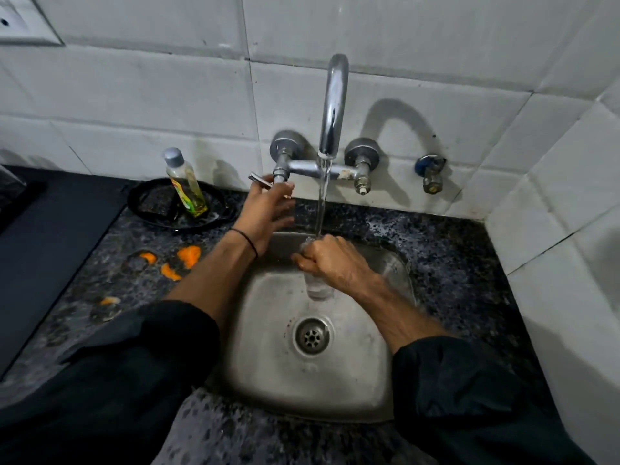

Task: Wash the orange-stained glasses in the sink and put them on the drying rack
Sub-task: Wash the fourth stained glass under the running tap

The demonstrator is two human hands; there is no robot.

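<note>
the right hand [330,260] has its grip wrapped round a clear glass [317,286], fingers curled over the upper part so only the base shows below the fist. the glass sits low inside the steel sink [268,374], mouth turned up toward the stream [322,199] that drops from the spout [333,105], so the water falls straight in and any splash stays within the basin. it looks like a rinse, since no orange shows in the visible part of the glass, though the hand hides most of it.

the left hand [270,208] reaches up to the left tap handle [260,180]; its grip is loosely spread, fingertips at the lever and the rest of the fingers fanned below it. judging by that reach, it is there to set or stop the flow while the other hand keeps the glass under the water.

on the speckled bench [446,256] left of the sink lie orange smears [189,256], well apart from the basin. behind them a black dish [147,196] holds a soap bottle [188,186], standing upright and a little tilted, near the wall and within reach of the left hand.

no drying rack is in view, so the placing step is not yet done, and i cannot tell how many glasses remain.
</note>
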